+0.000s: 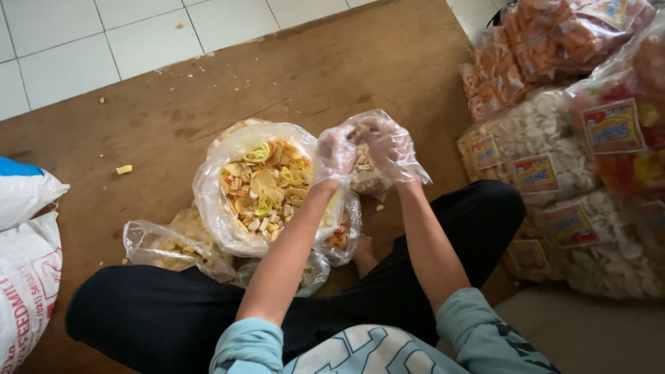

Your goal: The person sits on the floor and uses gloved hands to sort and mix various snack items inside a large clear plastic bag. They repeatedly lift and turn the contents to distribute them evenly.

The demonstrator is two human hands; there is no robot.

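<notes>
Together, our hands meet just right of the frame's centre, both in thin clear plastic gloves. Our left hand [337,154] and our right hand [389,144] are closed on the top of a small clear bag [365,174] of pale snack pieces, pinching its mouth between them, while the bag hangs down between our wrists above the brown wooden floor [346,62]. Just left of the hands stands a big open plastic bag [267,187] filled with mixed yellow, green and cream crackers, its rim touching our left forearm. At the lower left of that bag lies a flatter clear bag [163,246] with a few yellow pieces. Our dark trousers [152,315] frame the bottom of the picture. Along the right edge, sealed packs of white crackers [547,131] and orange crackers [547,38] are piled. A white sack [24,277] sits at the left edge, and a single crumb [124,169] lies apart on the floor.
</notes>
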